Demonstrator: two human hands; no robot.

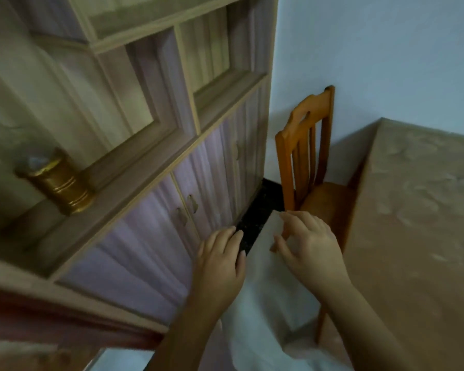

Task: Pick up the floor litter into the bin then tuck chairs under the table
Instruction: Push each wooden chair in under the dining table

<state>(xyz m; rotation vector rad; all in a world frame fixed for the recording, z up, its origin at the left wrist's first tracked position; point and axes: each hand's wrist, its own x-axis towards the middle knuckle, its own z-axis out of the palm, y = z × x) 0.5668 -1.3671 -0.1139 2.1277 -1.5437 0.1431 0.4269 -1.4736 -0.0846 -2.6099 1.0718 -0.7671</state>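
Two bare arms reach forward and down from the bottom of the view. The left hand [220, 257] lies palm down with its fingers [232, 235] straight and close together, holding nothing, just in front of the lower doors of the wooden cabinet [156, 199]. The right hand [310, 246] is beside it, wrist raised, fingers [292, 219] loosely bent and thumb apart at the upper edge of a blurred white cloth [265, 290]. I cannot tell whether they pinch the cloth or only hover at it.

The orange wooden chair [303, 145] stands beyond the right hand, its slatted back upright near the pale wall and its seat partly under the edge of the tan surface [418, 210] on the right. A dark speckled strip of floor [257, 212] runs between cabinet and chair. A gold jar [58, 183] sits on the cabinet's ledge at the left, well apart from both hands
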